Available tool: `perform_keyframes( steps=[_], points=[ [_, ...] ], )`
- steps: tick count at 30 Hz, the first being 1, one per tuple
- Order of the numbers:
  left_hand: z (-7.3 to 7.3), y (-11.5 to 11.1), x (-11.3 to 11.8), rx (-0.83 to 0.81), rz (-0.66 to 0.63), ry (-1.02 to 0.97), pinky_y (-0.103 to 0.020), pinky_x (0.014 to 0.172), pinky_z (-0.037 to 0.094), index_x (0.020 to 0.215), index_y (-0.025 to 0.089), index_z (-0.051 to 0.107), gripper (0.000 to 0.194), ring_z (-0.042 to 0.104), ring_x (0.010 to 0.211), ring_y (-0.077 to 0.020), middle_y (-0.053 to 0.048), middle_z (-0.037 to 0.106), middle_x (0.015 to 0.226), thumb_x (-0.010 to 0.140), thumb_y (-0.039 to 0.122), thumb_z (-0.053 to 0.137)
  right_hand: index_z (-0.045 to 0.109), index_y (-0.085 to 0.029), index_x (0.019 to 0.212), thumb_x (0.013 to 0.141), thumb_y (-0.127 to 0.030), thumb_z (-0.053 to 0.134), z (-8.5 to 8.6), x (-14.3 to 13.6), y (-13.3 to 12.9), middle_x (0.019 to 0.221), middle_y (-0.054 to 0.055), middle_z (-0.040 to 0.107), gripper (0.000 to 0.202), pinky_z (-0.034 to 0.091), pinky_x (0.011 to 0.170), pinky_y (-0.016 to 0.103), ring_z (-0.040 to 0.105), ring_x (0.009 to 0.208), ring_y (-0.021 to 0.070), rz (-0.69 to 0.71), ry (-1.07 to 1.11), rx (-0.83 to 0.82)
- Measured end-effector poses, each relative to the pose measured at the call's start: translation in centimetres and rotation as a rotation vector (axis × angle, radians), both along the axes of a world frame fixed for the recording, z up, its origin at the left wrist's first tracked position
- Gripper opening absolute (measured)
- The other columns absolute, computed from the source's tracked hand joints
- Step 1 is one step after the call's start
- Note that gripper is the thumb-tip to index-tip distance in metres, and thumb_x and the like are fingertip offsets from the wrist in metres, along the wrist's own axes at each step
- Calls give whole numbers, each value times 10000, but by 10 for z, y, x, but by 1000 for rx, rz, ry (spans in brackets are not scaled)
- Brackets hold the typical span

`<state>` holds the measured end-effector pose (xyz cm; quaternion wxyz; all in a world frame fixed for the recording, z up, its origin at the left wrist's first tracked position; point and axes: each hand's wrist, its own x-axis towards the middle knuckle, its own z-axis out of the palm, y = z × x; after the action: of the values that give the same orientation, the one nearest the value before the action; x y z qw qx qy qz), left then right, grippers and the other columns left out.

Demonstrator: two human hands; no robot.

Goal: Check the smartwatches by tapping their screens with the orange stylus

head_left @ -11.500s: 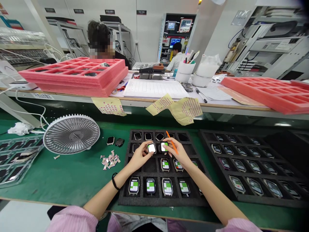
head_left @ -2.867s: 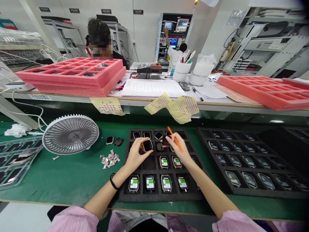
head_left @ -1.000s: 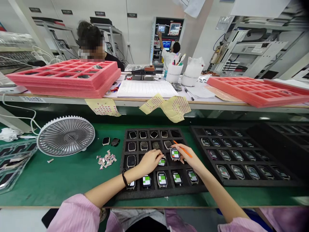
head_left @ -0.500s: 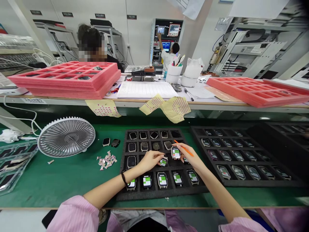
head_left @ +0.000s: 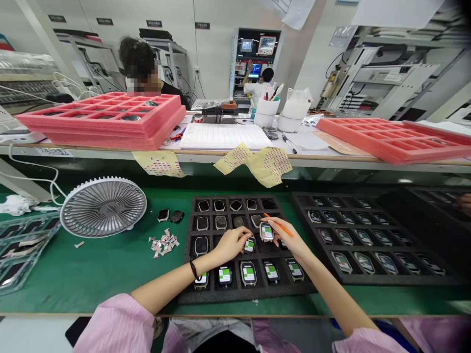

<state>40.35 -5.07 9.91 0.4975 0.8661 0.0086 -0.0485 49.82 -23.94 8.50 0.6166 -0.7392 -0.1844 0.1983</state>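
Observation:
My left hand [head_left: 232, 243] is closed with its thumb and fingertips on the edge of a smartwatch [head_left: 249, 244], whose lit screen shows green and white. This watch is over a compartment in the third row of a black foam tray [head_left: 235, 296]. Just to the right, my right hand [head_left: 286, 234] pinches another smartwatch [head_left: 266, 232] with a lit screen. An orange stick-like tool [head_left: 281, 225] lies across the fingers of that hand. Lit watches fill the tray's nearest row, one partly behind my left wrist. Dark-screened ones sit in the farther rows.
A second black foam tray [head_left: 362, 280] of watches stands at the right. At the left are a grey fan [head_left: 103, 208], small silvery pieces [head_left: 164, 243], two loose watches [head_left: 163, 214] and a clear tray [head_left: 29, 250]. Pink foam trays [head_left: 106, 135] rest on the shelf.
The watch at my left hand has turned from a tilt to nearly straight. The watch in my right hand has shifted slightly left and up. In the background, a person's raised arm has lowered.

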Motion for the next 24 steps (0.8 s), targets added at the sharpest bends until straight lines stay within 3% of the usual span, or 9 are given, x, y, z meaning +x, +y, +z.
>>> perform_keyframes(
  steps=[4, 7, 11, 15, 18, 24],
  points=[
    [-3, 14, 7, -152, 77, 74, -202, 400, 418, 1084, 169, 608, 317, 489, 393, -95, 20, 590, 636, 890, 342, 427, 665, -178, 1037, 799, -563, 579, 5, 3, 4, 721, 47, 643, 460, 398, 392, 244, 562, 493, 142, -3, 35, 16],
    [-2, 27, 7, -282, 163, 106, -165, 335, 408, 1079, 160, 607, 337, 522, 526, -113, -12, 576, 721, 872, 375, 450, 653, -176, 1047, 797, -526, 606, 14, 2, 10, 766, 46, 632, 433, 398, 404, 237, 567, 540, 141, 46, 76, 53],
    [-4, 42, -1, -454, 223, 60, -161, 376, 471, 1123, 162, 585, 415, 562, 732, -157, -58, 595, 858, 836, 454, 521, 619, -185, 1068, 731, -404, 720, 26, 1, 28, 936, 59, 641, 414, 439, 460, 232, 545, 561, 100, 169, 88, 108],
    [-9, 52, -7, -577, 181, -40, -196, 491, 528, 1193, 163, 516, 542, 568, 782, -151, -84, 621, 1002, 730, 390, 684, 594, -185, 1088, 687, -346, 759, 33, 5, 53, 926, 59, 651, 462, 458, 489, 234, 567, 606, 112, 238, 76, 147],
    [-14, 59, -8, -582, 210, -112, -219, 561, 538, 1191, 160, 519, 565, 585, 790, -144, -101, 616, 1091, 699, 359, 713, 596, -186, 1072, 685, -360, 753, 34, 9, 69, 881, 46, 655, 453, 445, 474, 229, 564, 587, 111, 263, 53, 154],
    [-19, 65, -11, -555, 305, -175, -240, 556, 545, 1117, 131, 595, 472, 583, 692, -126, -100, 645, 1027, 766, 444, 644, 624, -183, 1018, 749, -409, 697, 22, 12, 84, 804, 13, 631, 359, 409, 437, 217, 475, 471, 67, 289, -10, 123]
  ],
)
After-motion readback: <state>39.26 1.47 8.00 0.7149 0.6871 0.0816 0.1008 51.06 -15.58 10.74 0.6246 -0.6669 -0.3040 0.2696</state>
